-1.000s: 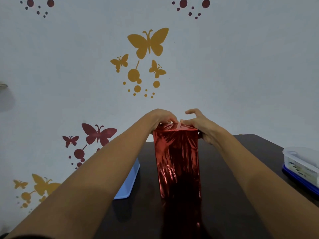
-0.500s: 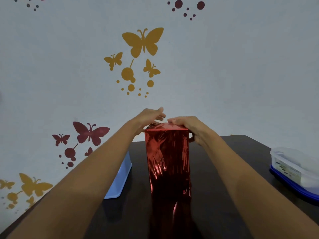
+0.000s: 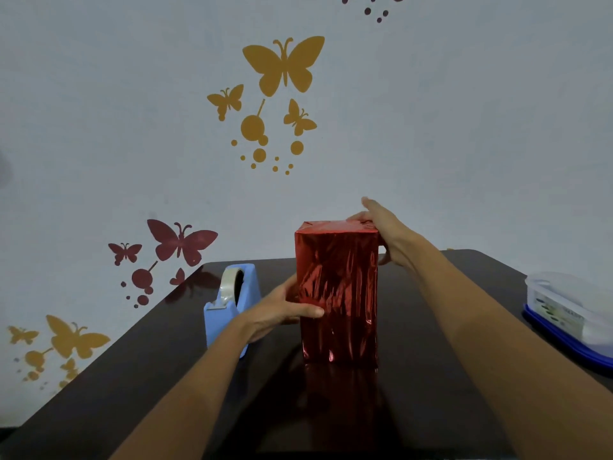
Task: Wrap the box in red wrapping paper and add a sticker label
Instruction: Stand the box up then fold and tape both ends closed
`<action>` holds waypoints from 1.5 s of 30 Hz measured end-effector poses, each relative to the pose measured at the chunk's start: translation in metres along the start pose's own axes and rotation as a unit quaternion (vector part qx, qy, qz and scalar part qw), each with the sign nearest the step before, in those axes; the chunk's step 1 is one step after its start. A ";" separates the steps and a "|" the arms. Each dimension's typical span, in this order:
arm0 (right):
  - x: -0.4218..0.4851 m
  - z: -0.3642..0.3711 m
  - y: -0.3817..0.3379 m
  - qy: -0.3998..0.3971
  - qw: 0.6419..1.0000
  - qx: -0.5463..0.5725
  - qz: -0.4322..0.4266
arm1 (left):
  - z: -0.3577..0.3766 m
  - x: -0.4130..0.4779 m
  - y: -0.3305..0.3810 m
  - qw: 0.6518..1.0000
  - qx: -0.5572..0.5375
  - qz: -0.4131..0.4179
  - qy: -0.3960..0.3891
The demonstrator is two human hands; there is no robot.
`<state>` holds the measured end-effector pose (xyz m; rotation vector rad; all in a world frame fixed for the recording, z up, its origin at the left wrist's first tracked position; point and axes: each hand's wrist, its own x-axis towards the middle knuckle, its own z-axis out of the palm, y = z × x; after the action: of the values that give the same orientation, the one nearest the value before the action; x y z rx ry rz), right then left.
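Red foil is wrapped round the box (image 3: 336, 293), which is stood on end on the bench (image 3: 431, 410), near a tape dispenser (image 3: 229, 310). Its left side is clasped by the left grip (image 3: 282, 313), with the thumb laid on the front face. The folded top right corner is pressed by the right grip (image 3: 386, 234), fingers flat. The foil is judged slick and easily creased, and the box stiff and probably light. It is best held by opposite flat faces, not by the folds.
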<state>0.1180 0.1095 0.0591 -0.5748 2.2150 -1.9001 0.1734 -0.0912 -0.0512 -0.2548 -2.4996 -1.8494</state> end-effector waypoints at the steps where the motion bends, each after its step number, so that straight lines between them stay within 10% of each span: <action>1: 0.000 0.000 0.007 0.000 0.999 0.047 -0.001 | 0.003 0.001 -0.006 0.999 -0.027 0.000 0.028; 8: -0.014 0.004 0.076 -0.006 0.992 0.105 -0.063 | 0.019 0.007 0.015 0.976 -0.062 -0.055 0.203; 18: -0.017 0.018 0.139 0.006 0.984 0.130 0.123 | 0.045 -0.002 -0.012 0.946 -0.231 -0.144 0.178; 39: -0.018 0.032 0.128 -0.019 0.986 0.123 0.113 | 0.059 -0.013 -0.002 0.956 -0.212 -0.095 0.178; 45: -0.050 -0.060 0.091 0.208 0.972 -0.015 -0.107 | 0.070 -0.009 0.055 0.934 0.057 0.091 0.341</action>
<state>0.1251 0.1941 -0.0258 -0.4702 2.5247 -2.2772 0.1952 -0.0103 -0.0210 0.1400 -2.0049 -1.3915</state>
